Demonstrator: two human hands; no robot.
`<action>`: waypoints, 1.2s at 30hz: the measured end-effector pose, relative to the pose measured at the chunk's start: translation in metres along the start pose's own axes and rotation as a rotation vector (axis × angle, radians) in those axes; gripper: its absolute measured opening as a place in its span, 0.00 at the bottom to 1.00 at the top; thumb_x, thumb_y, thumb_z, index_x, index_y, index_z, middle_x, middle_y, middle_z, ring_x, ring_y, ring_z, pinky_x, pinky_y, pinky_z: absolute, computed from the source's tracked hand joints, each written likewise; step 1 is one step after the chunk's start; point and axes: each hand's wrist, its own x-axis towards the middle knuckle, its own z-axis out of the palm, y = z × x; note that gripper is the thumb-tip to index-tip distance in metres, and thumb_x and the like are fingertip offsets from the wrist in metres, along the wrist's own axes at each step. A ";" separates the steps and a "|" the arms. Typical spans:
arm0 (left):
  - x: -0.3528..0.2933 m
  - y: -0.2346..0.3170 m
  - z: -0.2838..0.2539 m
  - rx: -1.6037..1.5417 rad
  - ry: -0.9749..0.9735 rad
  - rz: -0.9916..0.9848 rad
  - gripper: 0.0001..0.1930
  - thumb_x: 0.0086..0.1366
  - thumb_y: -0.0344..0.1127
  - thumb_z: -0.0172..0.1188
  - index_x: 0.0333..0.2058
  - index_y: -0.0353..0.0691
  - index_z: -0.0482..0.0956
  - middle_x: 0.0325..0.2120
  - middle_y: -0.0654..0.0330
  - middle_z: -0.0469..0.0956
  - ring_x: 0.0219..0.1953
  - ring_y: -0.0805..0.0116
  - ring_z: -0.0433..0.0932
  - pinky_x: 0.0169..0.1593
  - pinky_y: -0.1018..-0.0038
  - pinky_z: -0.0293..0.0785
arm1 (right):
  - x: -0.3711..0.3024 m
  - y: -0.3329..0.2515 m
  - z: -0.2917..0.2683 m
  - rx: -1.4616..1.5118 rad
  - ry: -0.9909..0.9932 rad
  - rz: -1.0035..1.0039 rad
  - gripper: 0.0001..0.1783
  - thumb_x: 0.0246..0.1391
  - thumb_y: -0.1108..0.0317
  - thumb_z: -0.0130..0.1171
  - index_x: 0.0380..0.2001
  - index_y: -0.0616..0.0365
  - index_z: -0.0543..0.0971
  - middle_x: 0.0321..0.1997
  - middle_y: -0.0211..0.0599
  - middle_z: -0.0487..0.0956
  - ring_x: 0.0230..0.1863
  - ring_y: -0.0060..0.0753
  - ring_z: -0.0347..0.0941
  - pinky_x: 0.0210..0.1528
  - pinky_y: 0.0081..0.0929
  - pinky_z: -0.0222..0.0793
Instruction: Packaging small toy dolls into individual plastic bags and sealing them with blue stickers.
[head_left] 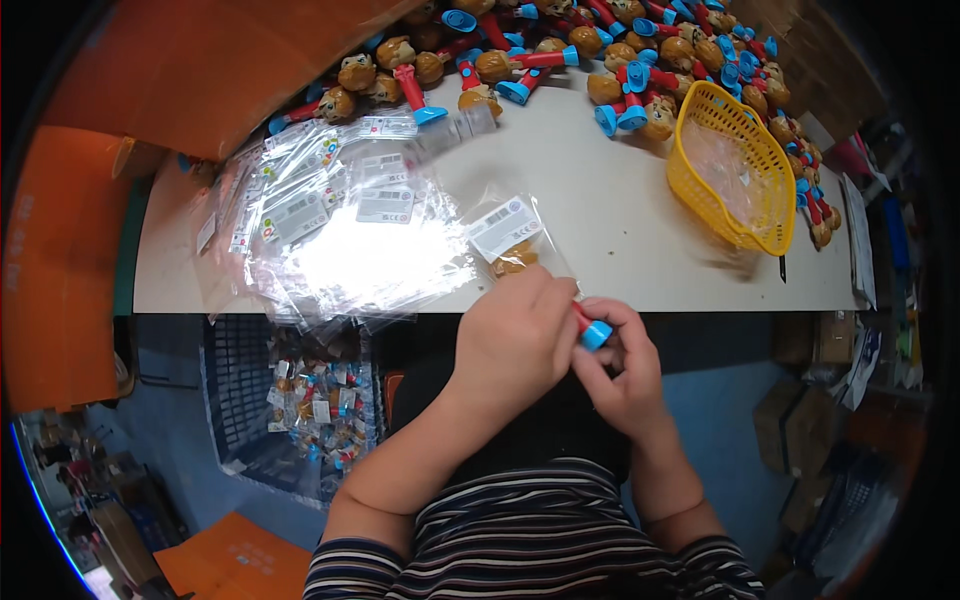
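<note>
At the table's front edge, my left hand (518,328) is closed around a clear plastic bag (543,232) with a white printed label. A candy dispenser (597,334) with a brown head, red stem and blue foot is partly inside this bag, its head under the label. Thumb and fingers of my right hand (628,372) curl about the blue foot, which sticks out below my left hand. Much of the red stem is hidden by my fingers. To the left lies a spread pile of flat, clear labelled bags (300,215), glaring with reflected light.
A heap of loose candy dispensers (530,60) covers the table's far side. At right stands a yellow basket (683,185) with clear plastic in it. Below the table at left, a blue crate (232,400) holds several bagged dispensers. Orange cardboard (75,260) borders the left side.
</note>
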 end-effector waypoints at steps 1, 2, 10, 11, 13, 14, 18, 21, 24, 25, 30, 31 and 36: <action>-0.002 -0.003 -0.001 0.028 0.011 -0.041 0.09 0.52 0.24 0.63 0.34 0.39 0.80 0.23 0.57 0.72 0.26 0.56 0.75 0.31 0.66 0.72 | 0.002 -0.005 0.000 -0.005 -0.065 0.020 0.17 0.53 0.84 0.58 0.47 0.65 0.72 0.51 0.40 0.70 0.45 0.24 0.75 0.42 0.15 0.74; -0.005 -0.006 -0.002 0.028 0.012 -0.042 0.09 0.52 0.24 0.63 0.34 0.39 0.80 0.23 0.57 0.72 0.26 0.56 0.75 0.31 0.66 0.72 | 0.001 -0.001 -0.003 -0.004 -0.066 0.020 0.17 0.53 0.84 0.58 0.47 0.65 0.72 0.51 0.40 0.70 0.45 0.24 0.75 0.42 0.15 0.74; -0.012 -0.004 -0.005 -0.006 0.082 -0.059 0.11 0.50 0.22 0.64 0.34 0.37 0.81 0.28 0.56 0.74 0.32 0.57 0.76 0.35 0.67 0.73 | 0.011 0.008 -0.012 -0.400 -0.009 -0.402 0.18 0.41 0.80 0.70 0.39 0.61 0.79 0.42 0.45 0.81 0.45 0.45 0.78 0.46 0.32 0.76; -0.014 -0.004 -0.004 -0.027 0.073 -0.009 0.11 0.49 0.22 0.64 0.34 0.37 0.81 0.29 0.56 0.74 0.33 0.57 0.76 0.36 0.67 0.73 | 0.016 0.010 -0.010 -0.431 0.004 -0.496 0.18 0.40 0.80 0.70 0.38 0.60 0.79 0.42 0.44 0.81 0.44 0.44 0.78 0.45 0.33 0.75; -0.015 0.004 -0.009 -0.027 0.051 -0.007 0.12 0.49 0.22 0.65 0.34 0.37 0.81 0.29 0.56 0.75 0.33 0.57 0.76 0.36 0.67 0.73 | 0.021 0.013 -0.009 -0.461 0.014 -0.593 0.19 0.39 0.80 0.71 0.37 0.59 0.79 0.42 0.43 0.82 0.42 0.42 0.78 0.45 0.34 0.74; -0.014 0.007 -0.011 -0.027 0.027 -0.006 0.12 0.48 0.22 0.65 0.35 0.37 0.81 0.30 0.56 0.75 0.33 0.57 0.75 0.36 0.67 0.73 | 0.022 0.014 -0.010 -0.493 0.010 -0.625 0.19 0.36 0.79 0.71 0.36 0.59 0.78 0.42 0.43 0.81 0.42 0.43 0.76 0.45 0.35 0.73; -0.019 0.010 -0.014 -0.036 0.006 0.038 0.13 0.48 0.21 0.64 0.36 0.36 0.81 0.30 0.56 0.75 0.33 0.57 0.76 0.37 0.68 0.74 | 0.023 0.023 -0.017 -0.645 0.135 -0.666 0.22 0.31 0.76 0.73 0.34 0.57 0.78 0.43 0.43 0.76 0.45 0.44 0.71 0.47 0.37 0.69; -0.020 0.007 -0.011 -0.065 0.012 0.049 0.13 0.48 0.21 0.64 0.36 0.36 0.81 0.30 0.56 0.75 0.33 0.57 0.76 0.37 0.68 0.74 | 0.029 0.022 -0.016 -0.525 0.112 -0.554 0.26 0.30 0.75 0.74 0.38 0.57 0.77 0.47 0.44 0.72 0.49 0.44 0.70 0.50 0.35 0.69; -0.021 0.009 -0.007 -0.048 -0.007 0.064 0.13 0.48 0.21 0.64 0.36 0.35 0.81 0.30 0.56 0.75 0.33 0.57 0.76 0.37 0.67 0.74 | 0.036 0.025 -0.013 -0.465 0.053 -0.485 0.29 0.32 0.77 0.73 0.43 0.59 0.76 0.50 0.47 0.71 0.51 0.46 0.71 0.52 0.34 0.70; -0.022 0.010 -0.006 -0.049 -0.006 0.063 0.13 0.48 0.21 0.64 0.36 0.35 0.81 0.30 0.56 0.75 0.33 0.57 0.76 0.37 0.67 0.74 | 0.037 0.026 -0.012 -0.459 0.055 -0.478 0.29 0.33 0.78 0.72 0.44 0.59 0.76 0.51 0.47 0.72 0.51 0.46 0.71 0.52 0.35 0.70; -0.028 0.010 -0.001 -0.030 -0.076 0.046 0.12 0.50 0.21 0.61 0.35 0.35 0.80 0.31 0.55 0.76 0.33 0.56 0.76 0.37 0.68 0.74 | 0.039 0.021 -0.002 -0.420 0.029 -0.394 0.29 0.35 0.79 0.70 0.46 0.60 0.75 0.53 0.47 0.73 0.50 0.45 0.73 0.52 0.35 0.71; -0.028 0.010 -0.001 -0.032 -0.079 0.044 0.12 0.50 0.21 0.61 0.35 0.35 0.80 0.31 0.55 0.76 0.33 0.56 0.76 0.37 0.68 0.74 | 0.038 0.020 -0.001 -0.415 0.013 -0.341 0.29 0.37 0.79 0.70 0.48 0.61 0.75 0.51 0.47 0.75 0.48 0.42 0.75 0.50 0.32 0.72; -0.031 0.008 -0.012 -0.016 -0.011 -0.007 0.14 0.49 0.21 0.63 0.37 0.36 0.79 0.32 0.55 0.76 0.33 0.55 0.76 0.39 0.66 0.74 | 0.019 -0.004 -0.009 -0.209 0.086 0.220 0.13 0.56 0.77 0.62 0.45 0.70 0.78 0.38 0.39 0.82 0.38 0.23 0.79 0.43 0.18 0.76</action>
